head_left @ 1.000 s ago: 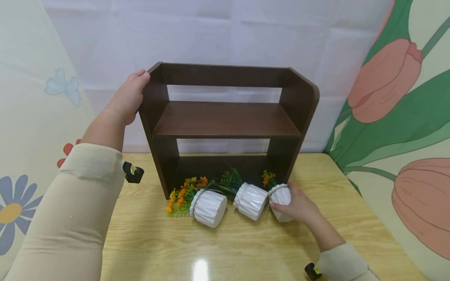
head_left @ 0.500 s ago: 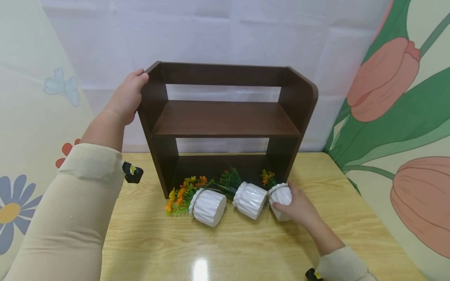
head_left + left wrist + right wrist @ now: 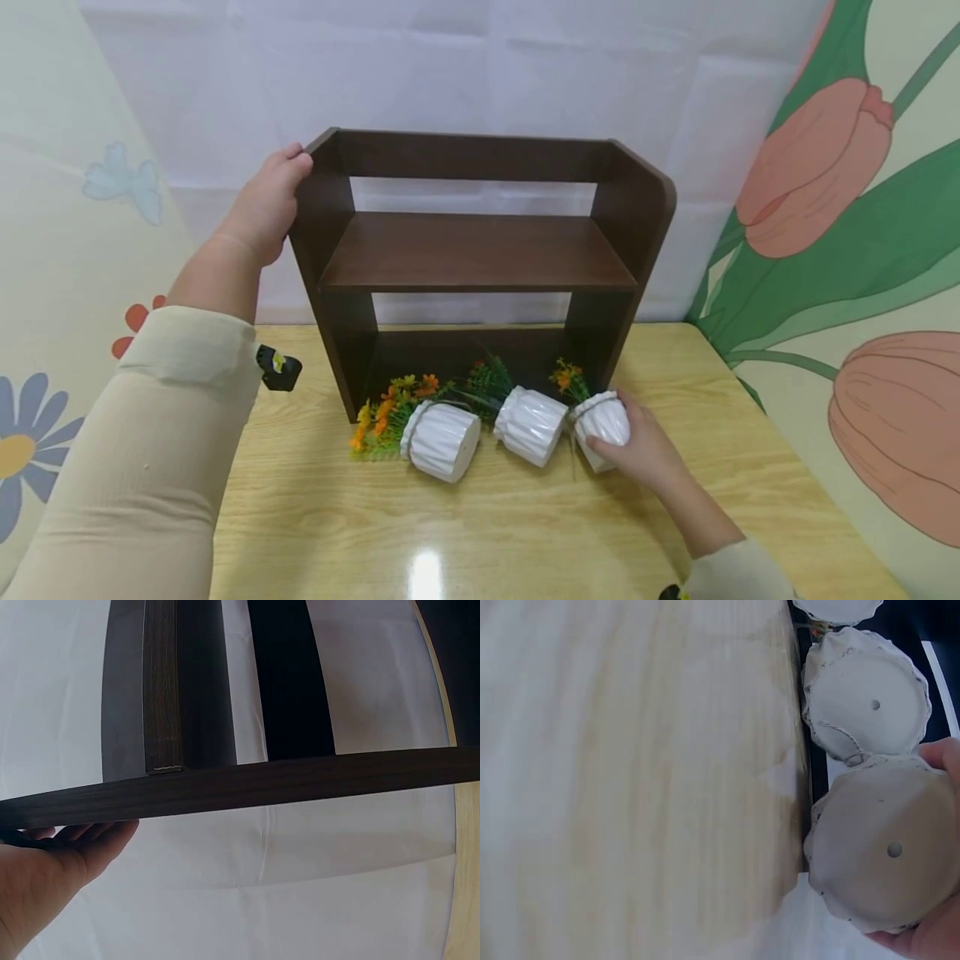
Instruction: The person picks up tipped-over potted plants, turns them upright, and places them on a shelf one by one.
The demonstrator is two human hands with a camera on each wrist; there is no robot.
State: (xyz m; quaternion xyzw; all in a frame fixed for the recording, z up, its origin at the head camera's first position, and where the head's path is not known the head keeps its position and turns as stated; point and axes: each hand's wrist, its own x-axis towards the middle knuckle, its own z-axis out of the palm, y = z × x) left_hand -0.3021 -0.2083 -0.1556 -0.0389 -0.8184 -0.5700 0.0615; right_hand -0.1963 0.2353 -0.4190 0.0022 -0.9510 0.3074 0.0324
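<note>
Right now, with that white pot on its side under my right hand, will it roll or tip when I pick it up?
The white pot looks round and ribbed, lying on its side, so it would probably roll on the glossy table if nudged. The right hand wraps it easily, so it seems light. Its flowers may flop.
</note>
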